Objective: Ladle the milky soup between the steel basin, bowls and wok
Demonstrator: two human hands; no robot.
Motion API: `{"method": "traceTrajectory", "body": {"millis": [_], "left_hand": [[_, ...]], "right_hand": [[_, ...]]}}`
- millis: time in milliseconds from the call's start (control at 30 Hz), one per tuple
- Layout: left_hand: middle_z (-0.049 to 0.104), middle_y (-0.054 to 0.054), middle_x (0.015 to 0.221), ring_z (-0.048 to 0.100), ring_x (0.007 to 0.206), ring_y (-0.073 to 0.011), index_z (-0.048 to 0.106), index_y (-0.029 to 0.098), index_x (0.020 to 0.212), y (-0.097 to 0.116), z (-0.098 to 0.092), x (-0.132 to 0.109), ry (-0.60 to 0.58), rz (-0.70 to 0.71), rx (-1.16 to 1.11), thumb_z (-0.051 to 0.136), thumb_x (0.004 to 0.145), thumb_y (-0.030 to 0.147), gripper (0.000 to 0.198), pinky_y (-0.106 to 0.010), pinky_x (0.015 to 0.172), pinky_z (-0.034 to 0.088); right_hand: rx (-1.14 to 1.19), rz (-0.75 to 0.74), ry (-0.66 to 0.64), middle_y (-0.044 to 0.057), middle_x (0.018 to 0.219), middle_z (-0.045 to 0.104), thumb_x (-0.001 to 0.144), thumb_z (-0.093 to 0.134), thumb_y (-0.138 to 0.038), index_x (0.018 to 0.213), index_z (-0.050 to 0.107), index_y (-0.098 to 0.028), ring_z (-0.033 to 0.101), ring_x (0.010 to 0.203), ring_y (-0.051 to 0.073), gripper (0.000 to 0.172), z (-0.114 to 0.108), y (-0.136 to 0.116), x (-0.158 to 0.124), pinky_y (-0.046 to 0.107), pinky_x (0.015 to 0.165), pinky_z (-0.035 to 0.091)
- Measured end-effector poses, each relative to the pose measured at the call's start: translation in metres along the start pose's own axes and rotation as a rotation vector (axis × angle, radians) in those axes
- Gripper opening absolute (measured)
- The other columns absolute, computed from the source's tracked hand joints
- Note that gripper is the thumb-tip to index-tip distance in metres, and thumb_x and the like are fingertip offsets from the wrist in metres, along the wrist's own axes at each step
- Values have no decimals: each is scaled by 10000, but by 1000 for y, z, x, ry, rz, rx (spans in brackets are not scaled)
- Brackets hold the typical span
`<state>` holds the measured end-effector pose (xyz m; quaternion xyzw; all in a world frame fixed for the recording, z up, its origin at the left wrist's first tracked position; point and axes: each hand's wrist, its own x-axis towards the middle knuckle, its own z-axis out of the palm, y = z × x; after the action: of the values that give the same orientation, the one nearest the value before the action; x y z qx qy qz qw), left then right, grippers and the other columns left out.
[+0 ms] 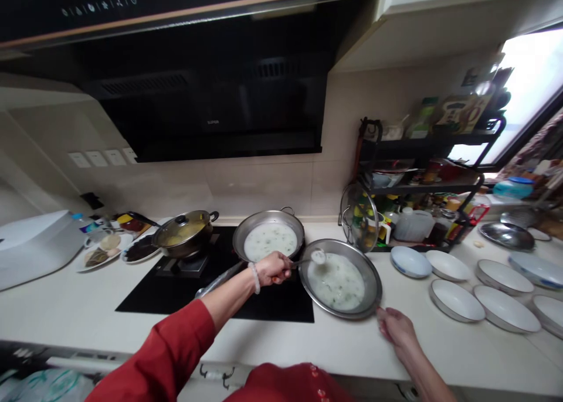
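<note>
My left hand (273, 268) is closed around the handle of a metal ladle (318, 258), whose bowl hangs over the wide steel pan (373, 282) on the counter, with white soup flecked with green inside. At that pan's lower right rim, my right hand (393, 324) has its fingers pressed together on the edge. Behind my left hand, a second pan (238, 238) with a long handle stands on the black cooktop (153, 293) and holds similar white soup.
A lidded pot (182, 244) stands on the cooktop's left burner. Plates of food (93, 256) lie farther left. Several bowls (457, 299) spread across the right counter. A black rack (424, 188) with bottles and a leaning glass lid (360, 217) stands behind. The range hood (211, 97) hangs overhead.
</note>
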<state>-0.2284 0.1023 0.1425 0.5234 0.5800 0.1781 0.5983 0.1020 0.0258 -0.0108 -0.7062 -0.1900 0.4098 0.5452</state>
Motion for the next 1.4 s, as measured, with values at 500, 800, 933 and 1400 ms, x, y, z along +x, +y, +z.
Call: {"method": "traceTrajectory", "body": {"millis": [500,800,933,1400], "left_hand": [[591,-55,673,629,748,-227,631,143,972,-38,43,24,150,340,392,572,761,50,238,-335,752,454],[465,71,602,219,357,-35,541,148,1009,-22,-34,5,283,179,75,395,917,216,186,-188,386,265],[473,63,556,267,351,-46,577,125,971,-29,-80,0,441,81,91,426,914,186,172,-203,386,233],[457,45,478,251,375,-23,451,165,618,-42,-105,16,381,-105,-162,614,810,116,256,-170,386,173]], "right_hand": [[214,116,-68,11,523,655,396,772,-201,832,550,-171,578,462,119,490,9,21,0,170,412,423],[264,139,-83,4,557,666,356,784,-177,863,540,-179,601,479,130,563,8,22,4,179,425,454],[276,163,-85,2,564,668,358,789,-165,865,543,-185,609,484,136,564,9,25,8,185,434,470],[288,163,-96,23,604,676,374,800,-167,842,578,-180,627,497,157,517,7,24,8,212,450,497]]}}
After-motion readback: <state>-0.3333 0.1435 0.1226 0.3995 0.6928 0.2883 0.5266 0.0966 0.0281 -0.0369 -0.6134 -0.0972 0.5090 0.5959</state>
